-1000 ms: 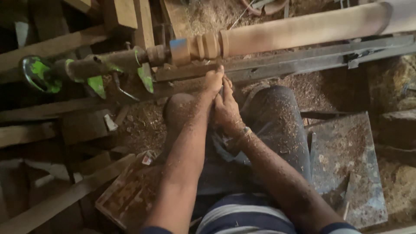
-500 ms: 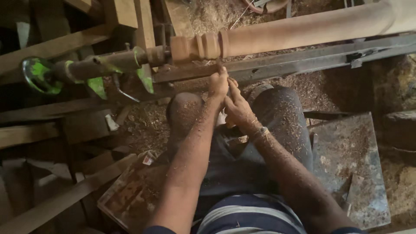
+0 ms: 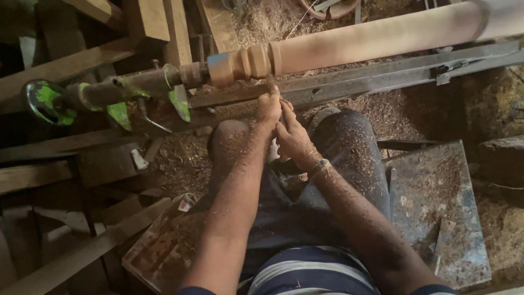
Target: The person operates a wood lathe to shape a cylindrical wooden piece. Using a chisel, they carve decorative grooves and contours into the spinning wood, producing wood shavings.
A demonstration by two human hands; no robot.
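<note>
Head view, one entry.

Item 1. Wooden spindle (image 3: 371,41), long and round, mounted on a lathe. Its long axis runs from about 9 o'clock to 2 o'clock across the top of the picture, rising slightly to the right. The left end carries turned beads and grooves (image 3: 245,63); the rest is plain and smooth.

Item 2. Left hand (image 3: 269,106), fingers closed together round a thin tool whose tip is hidden. The hand sits just below the beaded end, which lies at its 11 o'clock, near but with contact not clear.

Item 3. Right hand (image 3: 295,139), pressed against the left at its 5 o'clock, fingers curled and seemingly gripping the same tool lower down. I cannot tell how tightly. A band (image 3: 319,166) circles the wrist. The left hand is the nearer of the two to the spindle.

Item 4. Metal rail (image 3: 382,76), parallel to the spindle and just below it; both hands rest at or near its edge.

Item 5. Green-painted lathe fitting with hand wheel (image 3: 46,101), at 9 o'clock, in line with the spindle's left end.

Item 6. Knees (image 3: 234,142), one either side of the hands, dusted with shavings.

Item 7. Metal plate (image 3: 442,191), at 4 o'clock, covered in sawdust.

Item 8. Timber beams (image 3: 71,65), stacked at 10 o'clock; sawdust (image 3: 267,22) lies thick beyond the spindle.
</note>
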